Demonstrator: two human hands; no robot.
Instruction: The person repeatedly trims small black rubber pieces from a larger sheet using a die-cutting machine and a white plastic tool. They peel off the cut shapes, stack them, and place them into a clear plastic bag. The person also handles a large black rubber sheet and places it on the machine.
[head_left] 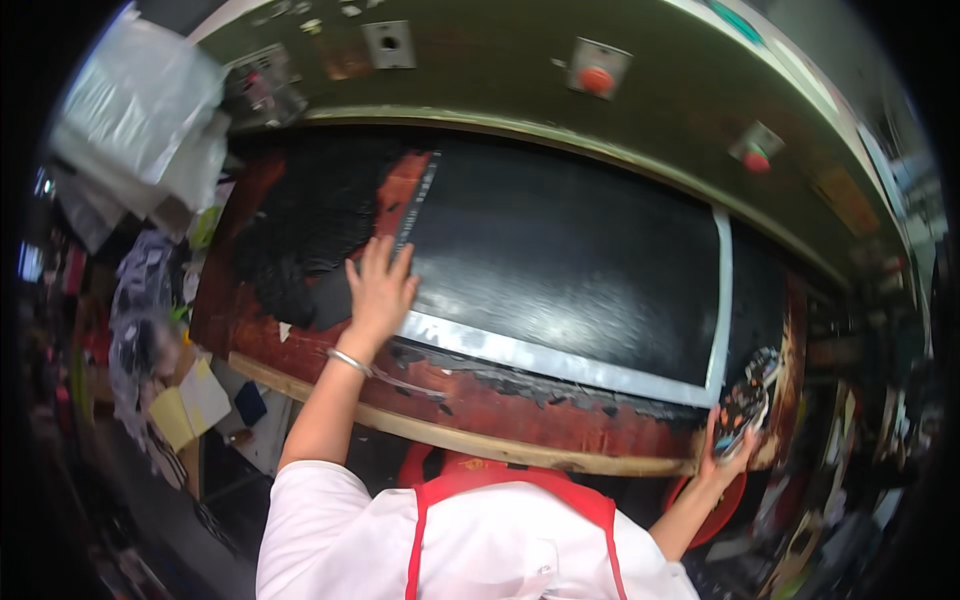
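My left hand point(383, 290) lies with fingers spread at the left edge of a smooth black sheet point(560, 250), its fingertips by a narrow marked strip like a ruler point(424, 190). At the table's right end my right hand point(722, 462) is closed around a dark, elongated object with orange and pale specks point(742, 408); its kind cannot be made out. Pale grey strips point(560, 362) run along the sheet's near and right edges. To the left of my left hand is a heap of crumpled black material point(310, 220).
The worn red tabletop point(480, 400) ends in a wooden front edge point(440, 432). A green panel point(480, 60) with a red button point(596, 80) rises behind. Plastic bags point(145, 110) hang at the left. Beneath the table's right front corner stands a red container point(722, 515).
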